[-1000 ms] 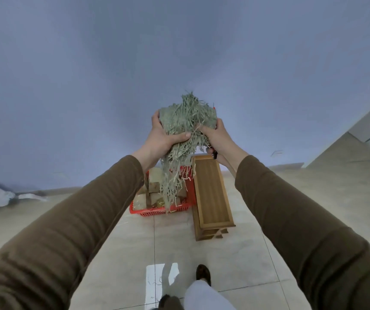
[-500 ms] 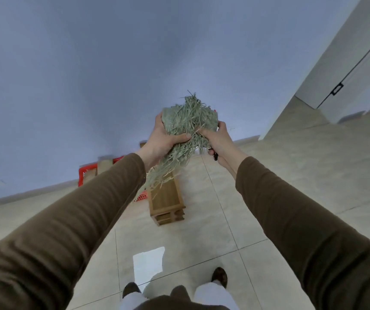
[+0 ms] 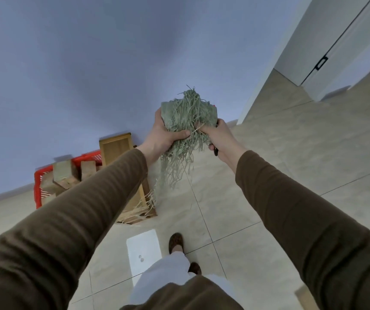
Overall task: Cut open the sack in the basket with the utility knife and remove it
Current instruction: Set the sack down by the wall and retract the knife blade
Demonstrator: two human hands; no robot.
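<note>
A frayed grey-green sack [image 3: 187,115] with long loose strands hanging down is held in the air in front of me. My left hand [image 3: 162,136] grips its left side and my right hand [image 3: 216,136] grips its right side. A dark handle, apparently the utility knife [image 3: 216,151], pokes out under my right hand; most of it is hidden. The red basket [image 3: 38,189] stands on the floor by the wall at the left, with several brown blocks [image 3: 64,175] in it.
A long wooden box [image 3: 117,146] lies on the tiled floor beside the basket, partly behind my left arm. A blue-grey wall is ahead, a white door at the upper right. My feet stand on the tiles below.
I have turned and stepped to the right: the basket and wooden box slid left in view, the door came closer. Both hands keep hold of the sack, away from the basket.
</note>
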